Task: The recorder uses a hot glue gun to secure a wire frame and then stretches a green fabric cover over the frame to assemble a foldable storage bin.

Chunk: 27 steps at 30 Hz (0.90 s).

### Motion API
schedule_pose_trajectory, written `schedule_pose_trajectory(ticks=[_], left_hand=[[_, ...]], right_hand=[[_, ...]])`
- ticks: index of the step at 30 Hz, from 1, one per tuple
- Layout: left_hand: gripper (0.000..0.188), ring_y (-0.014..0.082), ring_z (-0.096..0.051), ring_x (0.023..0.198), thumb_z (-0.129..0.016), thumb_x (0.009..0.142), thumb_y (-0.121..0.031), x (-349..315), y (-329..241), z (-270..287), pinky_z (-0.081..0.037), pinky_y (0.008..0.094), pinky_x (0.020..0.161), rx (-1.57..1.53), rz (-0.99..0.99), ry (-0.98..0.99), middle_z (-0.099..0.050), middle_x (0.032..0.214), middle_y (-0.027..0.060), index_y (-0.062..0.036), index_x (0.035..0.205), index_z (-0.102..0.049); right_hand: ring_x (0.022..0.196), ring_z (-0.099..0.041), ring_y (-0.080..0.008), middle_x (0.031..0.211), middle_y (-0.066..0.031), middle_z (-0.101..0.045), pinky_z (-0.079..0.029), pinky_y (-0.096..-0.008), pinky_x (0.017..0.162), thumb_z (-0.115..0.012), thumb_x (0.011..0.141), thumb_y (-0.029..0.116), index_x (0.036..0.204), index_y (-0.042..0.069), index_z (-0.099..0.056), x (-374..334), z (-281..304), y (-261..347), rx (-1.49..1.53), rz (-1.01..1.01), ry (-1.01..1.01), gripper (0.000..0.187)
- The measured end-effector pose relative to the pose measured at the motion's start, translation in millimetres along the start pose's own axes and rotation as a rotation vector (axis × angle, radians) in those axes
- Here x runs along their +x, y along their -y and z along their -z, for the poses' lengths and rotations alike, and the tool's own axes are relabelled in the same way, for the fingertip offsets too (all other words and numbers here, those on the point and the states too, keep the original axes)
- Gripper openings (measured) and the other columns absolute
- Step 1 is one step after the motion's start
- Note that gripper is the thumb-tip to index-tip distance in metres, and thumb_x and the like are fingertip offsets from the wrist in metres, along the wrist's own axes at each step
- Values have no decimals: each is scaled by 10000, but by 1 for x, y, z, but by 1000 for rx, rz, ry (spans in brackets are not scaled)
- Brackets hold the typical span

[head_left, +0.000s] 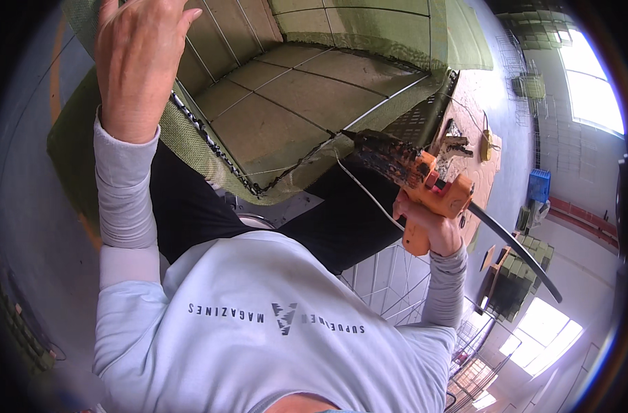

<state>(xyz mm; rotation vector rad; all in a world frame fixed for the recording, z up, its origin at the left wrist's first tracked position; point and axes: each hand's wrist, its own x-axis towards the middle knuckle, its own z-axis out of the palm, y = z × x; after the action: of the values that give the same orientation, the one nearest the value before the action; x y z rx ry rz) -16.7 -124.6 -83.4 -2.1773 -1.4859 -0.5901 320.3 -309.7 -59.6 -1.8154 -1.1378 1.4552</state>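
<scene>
My right hand [431,224] is closed around the handle of an orange hot glue gun [443,196]. Its front is crusted with black glue, and a black glue stick [517,248] trails from the back. The gun's nozzle touches or nearly touches the near edge of a wire frame [293,67] lined with green mesh fabric [293,182]. Black glue [204,134] runs along the seam where mesh meets wire. At the frame's left side is my left hand [142,62], back up, thumb stretched away; its other fingertips are cut off by the upper edge.
A pale cord [369,193] runs from near the nozzle toward my right hand. A board [483,131] on the right carries glue-stained pieces [455,146] and a yellow block [487,146]. A blue crate [539,186] and wire racks [390,279] stand further right.
</scene>
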Motion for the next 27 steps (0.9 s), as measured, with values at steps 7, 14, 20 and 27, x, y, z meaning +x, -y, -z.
schedule_pose_trajectory(ticks=[7, 14, 20, 27], left_hand=[[188, 209, -652, 803, -769, 683, -48, 2, -10, -13, -278, 460, 1137, -150, 51, -185, -694, 825, 103, -20, 857, -703], [186, 204, -651, 817, -762, 693, -57, 9, -27, 15, -276, 466, 1136, -77, 217, -93, -695, 834, 100, -21, 867, -703], [197, 204, -651, 823, -762, 689, -59, -25, 71, -99, -279, 467, 1132, -176, -70, -276, -694, 835, 98, -27, 875, -704], [199, 206, -651, 813, -763, 688, -59, 8, -23, 16, -278, 466, 1133, -95, 214, -81, -692, 824, 99, -24, 875, -703]], right_hand=[[722, -567, -142, 784, -48, -573, -465, -280, 662, -606, 783, 5, 921, 11, -567, -3, -5, -28, 129, 47, -19, 143], [736, -567, -153, 818, -56, -564, -469, -294, 669, -599, 782, -20, 993, 14, -540, 2, -13, -50, 305, 100, -103, 221], [752, -565, -146, 832, -48, -567, -463, -294, 704, -597, 802, -22, 1003, 15, -552, -1, -25, -51, 274, 98, -1, 209], [780, -570, -139, 842, -44, -576, -459, -289, 715, -603, 803, -23, 967, 19, -572, -10, -31, -65, 294, 79, 16, 172]])
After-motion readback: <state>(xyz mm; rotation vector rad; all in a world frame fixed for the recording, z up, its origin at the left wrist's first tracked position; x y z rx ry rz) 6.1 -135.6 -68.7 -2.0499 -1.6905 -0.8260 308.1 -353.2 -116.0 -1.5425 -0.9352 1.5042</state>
